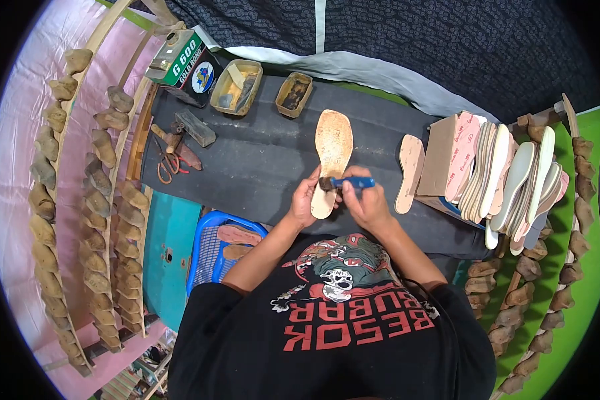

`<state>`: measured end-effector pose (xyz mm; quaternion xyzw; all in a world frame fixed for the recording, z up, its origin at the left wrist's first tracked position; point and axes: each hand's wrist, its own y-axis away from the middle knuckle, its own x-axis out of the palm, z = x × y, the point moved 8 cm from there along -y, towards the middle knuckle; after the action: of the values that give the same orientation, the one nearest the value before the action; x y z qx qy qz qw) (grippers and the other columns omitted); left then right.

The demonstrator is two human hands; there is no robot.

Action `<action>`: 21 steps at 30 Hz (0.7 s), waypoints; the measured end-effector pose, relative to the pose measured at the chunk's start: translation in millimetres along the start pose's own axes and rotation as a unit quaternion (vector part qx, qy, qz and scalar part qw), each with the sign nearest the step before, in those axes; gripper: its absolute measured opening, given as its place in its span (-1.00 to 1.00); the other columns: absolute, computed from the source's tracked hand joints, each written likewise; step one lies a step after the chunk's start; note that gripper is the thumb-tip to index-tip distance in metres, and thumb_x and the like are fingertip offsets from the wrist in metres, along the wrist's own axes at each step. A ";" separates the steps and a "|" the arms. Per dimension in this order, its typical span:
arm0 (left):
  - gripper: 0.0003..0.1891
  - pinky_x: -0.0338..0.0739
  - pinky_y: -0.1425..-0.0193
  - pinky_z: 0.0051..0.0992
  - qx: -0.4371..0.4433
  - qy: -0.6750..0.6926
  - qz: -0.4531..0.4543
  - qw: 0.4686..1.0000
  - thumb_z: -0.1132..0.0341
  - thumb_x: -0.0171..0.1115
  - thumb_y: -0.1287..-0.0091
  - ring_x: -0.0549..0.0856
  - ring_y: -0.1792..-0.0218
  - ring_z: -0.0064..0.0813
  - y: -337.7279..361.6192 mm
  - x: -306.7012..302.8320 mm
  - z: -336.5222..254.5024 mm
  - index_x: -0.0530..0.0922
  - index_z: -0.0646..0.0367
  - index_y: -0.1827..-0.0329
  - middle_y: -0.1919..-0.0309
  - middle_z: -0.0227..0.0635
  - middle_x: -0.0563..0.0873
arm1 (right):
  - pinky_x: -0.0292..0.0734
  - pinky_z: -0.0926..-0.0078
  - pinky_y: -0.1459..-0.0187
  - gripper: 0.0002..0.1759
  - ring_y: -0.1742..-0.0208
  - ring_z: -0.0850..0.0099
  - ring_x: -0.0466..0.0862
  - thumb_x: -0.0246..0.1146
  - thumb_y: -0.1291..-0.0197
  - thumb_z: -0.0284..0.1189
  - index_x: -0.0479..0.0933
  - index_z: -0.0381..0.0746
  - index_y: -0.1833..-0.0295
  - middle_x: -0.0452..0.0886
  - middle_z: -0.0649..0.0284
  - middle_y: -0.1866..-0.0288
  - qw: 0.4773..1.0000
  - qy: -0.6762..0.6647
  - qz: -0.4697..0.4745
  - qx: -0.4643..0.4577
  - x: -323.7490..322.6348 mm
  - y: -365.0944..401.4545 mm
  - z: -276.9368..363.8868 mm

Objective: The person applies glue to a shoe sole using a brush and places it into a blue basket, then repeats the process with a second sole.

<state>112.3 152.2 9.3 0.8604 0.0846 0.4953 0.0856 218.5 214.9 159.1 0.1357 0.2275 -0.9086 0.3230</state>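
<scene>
Left hand: The left hand (305,202) was closed on the heel end of the shoe sole (333,150), with the thumb on top.
Right hand: The right hand (367,203) was closed around the blue handle of the brush (350,183).
Brush: Its dark tip pointed to the left and touched the sole near the heel, just beside the left thumb.
Shoe sole: It was pale and flat. It lay between the 2 hands, at the near edge of the table (260,167), with the toe pointing away from the person.
Table: It had a dark top.
Second sole: 1 more pale sole (410,172) lay on the table, just to the right of the right hand.
Stack of soles: Many thin soles (513,180) stood on edge in a row at the right, next to a brown box (440,157).
Glue can: A green can (183,63) marked G 600 stood at the far left corner.
Tins: 2 open tins sat past the sole, a bigger tin (237,87) and a smaller tin (295,95).
Tools: Scissors (165,167) and a hammer (167,137) lay at the left end of the table.
Basket: A blue basket (210,257) sat low by the left arm.
Shoe forms: Rows of brown shoe forms (100,193) hung on racks at the far left, and more ran along the right side.
</scene>
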 end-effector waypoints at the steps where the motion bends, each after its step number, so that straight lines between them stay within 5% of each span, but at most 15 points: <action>1: -0.26 0.81 0.10 -0.25 -0.012 -0.005 0.009 1.000 0.04 -0.14 -0.53 0.82 0.15 -0.19 0.4 -1.3 2.3 0.08 0.00 -0.77 -0.20 -0.17 0.70 | 0.66 0.22 0.23 -0.81 0.28 0.11 0.80 0.24 -0.49 -0.49 0.46 -0.32 -0.10 0.71 0.01 0.19 0.999 -0.009 -0.001 0.039 -3.1 -0.2 -5.3; 18: -0.29 0.79 0.05 -0.24 -0.035 0.010 0.031 0.999 0.05 -0.16 -0.53 0.81 0.10 -0.19 0.6 -1.5 7.4 0.14 -0.01 -0.75 -0.21 -0.16 0.71 | 0.66 0.17 0.22 -0.81 0.26 0.03 0.80 0.23 -0.51 -0.45 0.48 -0.33 -0.09 0.72 0.00 0.21 0.998 0.016 -0.038 0.037 -7.4 -11.1 -15.5; 21: -0.38 0.76 -0.01 -0.14 -0.030 0.057 0.017 0.998 0.06 -0.11 -0.53 0.81 0.06 -0.15 0.1 -4.2 8.9 0.31 -0.01 -0.63 -0.16 -0.18 0.73 | 0.66 0.19 0.22 -0.81 0.27 0.04 0.79 0.27 -0.47 -0.46 0.50 -0.33 -0.06 0.71 0.00 0.21 1.000 -0.009 -0.006 0.012 4.7 -3.7 -2.9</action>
<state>117.9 150.5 1.4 0.8292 0.0593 0.5470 0.0983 212.8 216.4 155.9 0.1297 0.2142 -0.9143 0.3183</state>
